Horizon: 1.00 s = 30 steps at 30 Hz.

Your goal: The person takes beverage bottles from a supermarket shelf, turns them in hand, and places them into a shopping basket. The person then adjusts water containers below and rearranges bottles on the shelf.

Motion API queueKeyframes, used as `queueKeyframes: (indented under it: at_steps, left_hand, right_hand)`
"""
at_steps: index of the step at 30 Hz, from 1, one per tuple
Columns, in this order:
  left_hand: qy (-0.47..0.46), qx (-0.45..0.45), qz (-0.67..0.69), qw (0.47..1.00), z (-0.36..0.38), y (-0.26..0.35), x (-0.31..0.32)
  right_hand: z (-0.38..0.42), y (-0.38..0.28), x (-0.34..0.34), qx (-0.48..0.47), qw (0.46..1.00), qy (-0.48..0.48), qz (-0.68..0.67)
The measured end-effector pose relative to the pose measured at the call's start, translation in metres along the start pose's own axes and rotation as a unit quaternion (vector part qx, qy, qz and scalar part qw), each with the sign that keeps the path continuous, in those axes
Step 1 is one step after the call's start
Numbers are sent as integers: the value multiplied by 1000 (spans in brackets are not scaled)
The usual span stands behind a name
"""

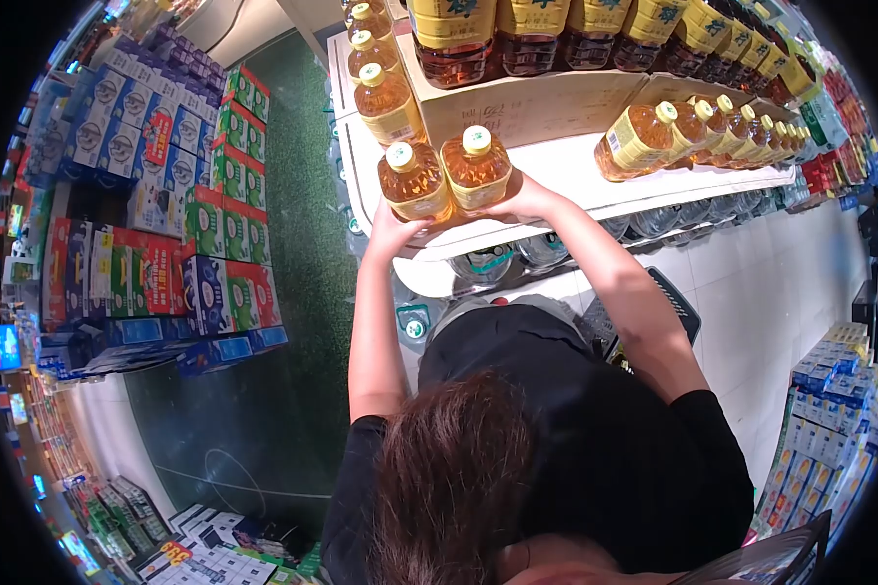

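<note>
White shelf [654, 185] ahead: both hands, left hand [392, 232] and right hand [527, 200], apparently grip two oil bottles [446, 177].

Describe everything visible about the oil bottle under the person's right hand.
The right-hand oil bottle is clear plastic filled with amber oil, with a white cap marked green on top and a yellow label band. It stands upright at the front of the white shelf, pressed against the left-hand bottle. The right hand cups its lower side.
</note>
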<state>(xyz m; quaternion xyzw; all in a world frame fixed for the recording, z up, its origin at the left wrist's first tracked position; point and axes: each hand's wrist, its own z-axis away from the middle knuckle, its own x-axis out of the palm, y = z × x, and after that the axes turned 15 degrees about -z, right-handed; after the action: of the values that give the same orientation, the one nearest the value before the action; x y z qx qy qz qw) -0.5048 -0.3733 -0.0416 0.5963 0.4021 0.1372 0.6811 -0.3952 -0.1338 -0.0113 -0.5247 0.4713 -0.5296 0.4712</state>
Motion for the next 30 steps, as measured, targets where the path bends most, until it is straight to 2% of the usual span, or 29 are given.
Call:
queueKeyframes:
  at_steps: [3,6,10,12,16,22,24,26,30]
  left_hand:
    - [-7,5,22,1000,-2,1,-3]
    - [9,5,1,1000,-4,-8,-3]
    - [13,-14,6,1000,-2,-5,-1]
    - [-3,13,46,999,-3,-12,-1]
    - [18,-34,9,999,2,-7,0]
    - [16,-17,4,1000,1,-15,-1]
    - [23,-21,1,1000,1,-16,0]
    - [20,-25,11,999,3,-14,1]
    - [13,-26,14,999,3,-14,1]
  right_hand:
    - [-2,1,1,-10,999,0,-31]
    - [1,-14,5,48,999,2,-13]
    - [2,-9,7,33,999,18,-23]
    - [6,-20,9,92,995,30,-20]
    - [8,-12,11,-2,998,41,-46]
    - [11,-34,15,94,995,18,-7]
    - [8,-25,14,59,998,2,-6]
    - [12,-30,16,82,996,11,-38]
    - [11,-24,14,50,998,6,-31]
